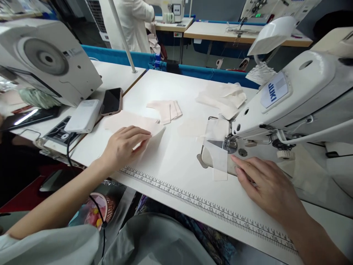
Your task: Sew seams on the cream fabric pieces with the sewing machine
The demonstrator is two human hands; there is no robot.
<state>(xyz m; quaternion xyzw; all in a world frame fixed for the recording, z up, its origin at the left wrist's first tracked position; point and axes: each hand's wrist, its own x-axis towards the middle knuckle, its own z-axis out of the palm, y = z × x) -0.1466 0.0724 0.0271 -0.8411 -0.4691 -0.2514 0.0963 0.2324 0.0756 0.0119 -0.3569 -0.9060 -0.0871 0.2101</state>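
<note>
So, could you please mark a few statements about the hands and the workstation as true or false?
1. The left hand holds a pale fabric piece. True.
2. The phone lies beside a white device. True.
3. The right hand rests on the phone. False: it is by the presser foot.
4. The ruler markings run along the far edge of the tabletop. False: they run along the near edge.
5. A basket stands below tabletop level. True.

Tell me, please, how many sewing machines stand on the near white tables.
2: the JUKI machine on the right, beside the right hand, and another machine, left of the phone. Others beyond the frame's edges cannot be ruled out.
</note>
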